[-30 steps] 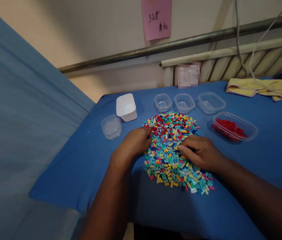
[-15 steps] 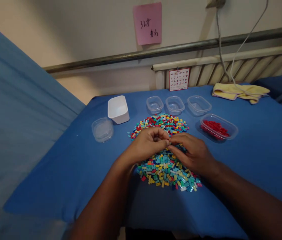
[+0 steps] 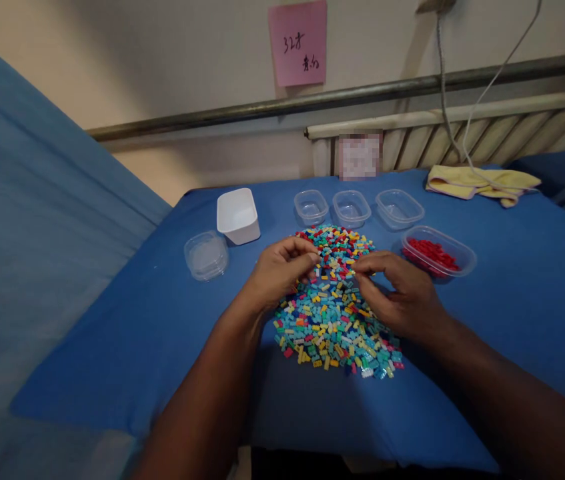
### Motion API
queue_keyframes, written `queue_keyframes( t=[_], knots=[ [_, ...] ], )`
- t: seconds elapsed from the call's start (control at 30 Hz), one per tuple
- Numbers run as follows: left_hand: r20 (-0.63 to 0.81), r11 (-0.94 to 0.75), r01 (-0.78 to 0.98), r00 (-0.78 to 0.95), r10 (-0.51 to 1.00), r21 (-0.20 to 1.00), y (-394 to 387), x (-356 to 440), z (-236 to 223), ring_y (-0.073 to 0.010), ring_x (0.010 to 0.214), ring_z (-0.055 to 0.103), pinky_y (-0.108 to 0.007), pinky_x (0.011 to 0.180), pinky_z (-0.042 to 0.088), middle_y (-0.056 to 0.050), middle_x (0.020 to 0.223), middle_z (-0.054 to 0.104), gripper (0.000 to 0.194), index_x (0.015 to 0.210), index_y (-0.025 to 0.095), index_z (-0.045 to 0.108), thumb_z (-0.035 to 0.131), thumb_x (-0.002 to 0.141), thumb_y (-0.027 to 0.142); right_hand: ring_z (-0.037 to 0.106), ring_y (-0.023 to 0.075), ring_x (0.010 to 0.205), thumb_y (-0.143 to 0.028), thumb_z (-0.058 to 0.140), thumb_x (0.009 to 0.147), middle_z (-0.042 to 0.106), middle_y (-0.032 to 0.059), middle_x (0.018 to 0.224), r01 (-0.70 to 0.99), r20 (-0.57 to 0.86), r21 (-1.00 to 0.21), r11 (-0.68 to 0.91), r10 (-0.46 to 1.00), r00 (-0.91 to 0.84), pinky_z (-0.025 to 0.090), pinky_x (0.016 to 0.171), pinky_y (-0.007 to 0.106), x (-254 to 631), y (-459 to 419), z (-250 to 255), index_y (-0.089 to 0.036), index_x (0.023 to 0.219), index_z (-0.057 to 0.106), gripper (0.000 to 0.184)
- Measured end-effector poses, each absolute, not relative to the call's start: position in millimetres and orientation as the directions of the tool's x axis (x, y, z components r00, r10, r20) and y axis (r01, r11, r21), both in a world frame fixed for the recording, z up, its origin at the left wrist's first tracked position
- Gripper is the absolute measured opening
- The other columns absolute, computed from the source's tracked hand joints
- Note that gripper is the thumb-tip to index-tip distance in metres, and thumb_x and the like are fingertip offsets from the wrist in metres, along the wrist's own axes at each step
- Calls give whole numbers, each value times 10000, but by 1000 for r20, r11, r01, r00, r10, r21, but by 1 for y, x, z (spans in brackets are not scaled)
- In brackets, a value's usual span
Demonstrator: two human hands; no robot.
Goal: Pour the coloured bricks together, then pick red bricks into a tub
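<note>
Small multicoloured toy building bricks (image 3: 329, 317) lie in a loose heap on the blue cloth, in light blue, yellow, red, white and other colours. Over the heap's left side is my left hand (image 3: 279, 273), its thumb and forefinger pinched together. Facing it from the right, my right hand (image 3: 402, 293) is also closed in a pinch above the bricks. Whatever is between the fingertips of either hand is too small to make out. A gap separates the two hands. Right of the heap, a clear plastic tub (image 3: 467, 260) holds red bricks (image 3: 432, 255).
Three clear tubs (image 3: 311, 208) stand in a row behind the heap. To the left are a white bin (image 3: 242, 230) and a stack of clear lids or tubs (image 3: 206, 257). A yellow cloth (image 3: 477, 183) lies at the back right, crossed by a cable (image 3: 467, 127).
My hands have come apart. Their fingertips were together over the middle of the heap; now the left is farther left and the right slightly farther right.
</note>
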State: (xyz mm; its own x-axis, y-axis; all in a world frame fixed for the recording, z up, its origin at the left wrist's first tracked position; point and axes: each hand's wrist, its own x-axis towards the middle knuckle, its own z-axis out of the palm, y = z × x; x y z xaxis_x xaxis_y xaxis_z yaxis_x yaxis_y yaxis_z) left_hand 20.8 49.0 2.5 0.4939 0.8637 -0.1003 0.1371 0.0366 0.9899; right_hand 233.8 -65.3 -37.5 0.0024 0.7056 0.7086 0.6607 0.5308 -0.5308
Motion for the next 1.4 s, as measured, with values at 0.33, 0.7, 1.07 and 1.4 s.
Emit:
queue_keyframes(
  t=[0.33, 0.7, 1.07, 1.4],
  knots=[
    [47, -229, 475, 364, 930, 850, 87, -10, -22, -164, 743, 670, -276, 683, 504, -26, 857, 766, 201, 970, 182, 778, 671, 815, 251, 722, 320, 919, -355, 619, 1015, 801, 138, 998, 982, 636, -162, -100, 750, 181, 518, 745, 428, 345, -79, -25, -205, 1068, 788, 231],
    [13, -631, 721, 655, 755, 287, 72, -1, -20, -250, 1035, 710, -337, 891, 522, -81, 1129, 780, 245, 1056, 235, 803, 581, 972, 173, 723, 349, 1054, -318, 640, 1040, 800, 153, 1141, 969, 604, -204, 142, 797, 11, 562, 929, 484, 310, -71, -34, -225, 1115, 750, 163],
    [-137, -610, 792, 603, 786, -19, 67, 6, -9, -300, 1054, 726, -341, 762, 489, -134, 1187, 770, 287, 1091, 207, 797, 536, 986, 153, 756, 293, 965, -236, 624, 1065, 814, 102, 1069, 865, 532, -309, 395, 826, -188, 583, 844, 450, 265, -69, -47, -213, 1046, 750, 130],
    [-16, -363, 437, 656, 755, 823, 47, 18, -5, -152, 723, 625, -269, 672, 461, -38, 869, 737, 178, 1034, 172, 766, 657, 952, 286, 776, 256, 1040, -191, 664, 1047, 810, 80, 1135, 699, 628, -510, 500, 773, -95, 630, 902, 418, 236, -69, -48, -259, 1263, 708, 230]
  ],
)
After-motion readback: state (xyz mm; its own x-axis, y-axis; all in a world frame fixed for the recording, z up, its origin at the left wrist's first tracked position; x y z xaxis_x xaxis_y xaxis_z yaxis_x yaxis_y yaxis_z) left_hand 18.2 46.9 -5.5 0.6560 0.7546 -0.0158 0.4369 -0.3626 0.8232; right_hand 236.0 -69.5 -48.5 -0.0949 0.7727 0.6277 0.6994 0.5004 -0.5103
